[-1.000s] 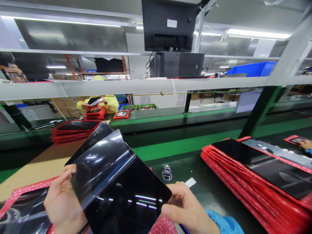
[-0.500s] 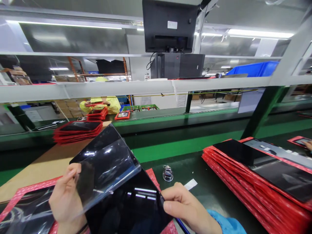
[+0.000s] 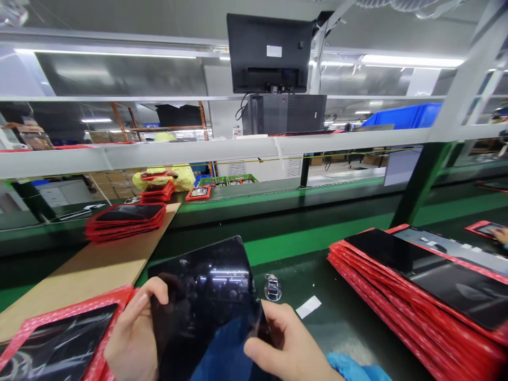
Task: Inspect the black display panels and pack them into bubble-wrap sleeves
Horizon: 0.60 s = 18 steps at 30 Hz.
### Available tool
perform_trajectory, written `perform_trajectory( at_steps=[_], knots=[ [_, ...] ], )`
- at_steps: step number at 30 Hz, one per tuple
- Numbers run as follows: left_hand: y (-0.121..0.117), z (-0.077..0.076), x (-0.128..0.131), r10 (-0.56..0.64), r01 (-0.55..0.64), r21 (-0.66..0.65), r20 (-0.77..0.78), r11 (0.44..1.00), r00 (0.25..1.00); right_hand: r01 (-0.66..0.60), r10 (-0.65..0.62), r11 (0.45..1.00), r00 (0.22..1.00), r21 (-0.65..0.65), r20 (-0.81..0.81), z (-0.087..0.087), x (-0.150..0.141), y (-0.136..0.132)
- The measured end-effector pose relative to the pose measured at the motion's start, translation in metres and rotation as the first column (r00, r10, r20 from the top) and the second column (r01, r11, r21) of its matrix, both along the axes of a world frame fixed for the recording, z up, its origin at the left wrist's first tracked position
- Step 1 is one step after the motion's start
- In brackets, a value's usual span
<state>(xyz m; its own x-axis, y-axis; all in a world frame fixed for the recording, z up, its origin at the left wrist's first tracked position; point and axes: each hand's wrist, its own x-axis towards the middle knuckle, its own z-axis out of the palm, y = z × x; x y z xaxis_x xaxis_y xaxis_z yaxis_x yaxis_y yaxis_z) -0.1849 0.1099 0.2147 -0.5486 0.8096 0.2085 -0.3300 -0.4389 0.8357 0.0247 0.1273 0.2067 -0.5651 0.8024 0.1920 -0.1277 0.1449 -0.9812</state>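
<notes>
A glossy black screen panel (image 3: pixel 206 312) is held up tilted between both hands, with ceiling lights mirrored in its face. My left hand (image 3: pixel 137 330) closes on the panel's left edge, fingertips at its upper left side. At the right edge my right hand (image 3: pixel 293 338) grips it, thumb on the front and the other fingers partly hidden. Beside my left hand, a dark screen under clear film (image 3: pixel 63 341) lies on a red bubble-wrap sleeve (image 3: pixel 37 320). A small clear and metallic object (image 3: pixel 272 288) and a white paper strip (image 3: pixel 308 306) lie on the dark bench just beyond my right hand.
At right stands a tall stack of red bubble-wrap sleeves (image 3: pixel 397 301), topped by a black panel (image 3: pixel 428 275). Another red stack (image 3: pixel 125 222) sits on a brown board (image 3: pixel 115 254). Across the line is a person in yellow (image 3: pixel 182 177). Another person's hand (image 3: pixel 500 235) shows far right.
The clear film that my left hand held lifted off the panel no longer shows raised. My left hand has moved right onto the panel's edge, and the panel has turned more upright.
</notes>
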Motion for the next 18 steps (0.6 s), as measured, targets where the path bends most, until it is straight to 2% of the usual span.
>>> perform_trajectory(
  at_steps=[5,9,11,13,15,17,18],
  knots=[
    [-0.001,-0.008,-0.005,0.083,-0.083,0.006,-0.070,0.997,0.994,0.067,-0.065,0.997,0.995,-0.036,0.072,0.001,-0.003,-0.004],
    [-0.001,-0.012,-0.007,0.146,-0.143,0.041,-0.112,0.989,0.983,0.000,0.004,0.996,0.999,-0.090,0.045,0.008,-0.003,-0.002],
    [-0.001,-0.011,-0.006,0.160,-0.154,0.052,-0.133,0.987,0.978,-0.017,0.023,0.997,0.997,-0.071,0.077,0.011,-0.001,-0.002],
    [-0.003,-0.009,-0.003,0.174,-0.163,0.075,-0.162,0.984,0.971,0.002,-0.003,1.000,0.992,0.004,0.128,0.012,0.001,-0.002],
    [-0.004,-0.006,-0.002,0.216,-0.195,0.113,-0.219,0.974,0.952,0.023,-0.040,0.988,0.993,0.152,0.110,0.006,0.004,-0.002],
    [-0.004,-0.006,-0.002,0.266,-0.227,0.162,-0.286,0.960,0.921,0.087,-0.109,0.923,0.993,0.375,0.038,-0.006,0.004,0.000],
    [-0.004,-0.006,-0.003,0.282,-0.233,0.184,-0.319,0.955,0.905,0.139,-0.164,0.852,0.986,0.505,0.005,-0.013,0.003,0.002]
  ],
)
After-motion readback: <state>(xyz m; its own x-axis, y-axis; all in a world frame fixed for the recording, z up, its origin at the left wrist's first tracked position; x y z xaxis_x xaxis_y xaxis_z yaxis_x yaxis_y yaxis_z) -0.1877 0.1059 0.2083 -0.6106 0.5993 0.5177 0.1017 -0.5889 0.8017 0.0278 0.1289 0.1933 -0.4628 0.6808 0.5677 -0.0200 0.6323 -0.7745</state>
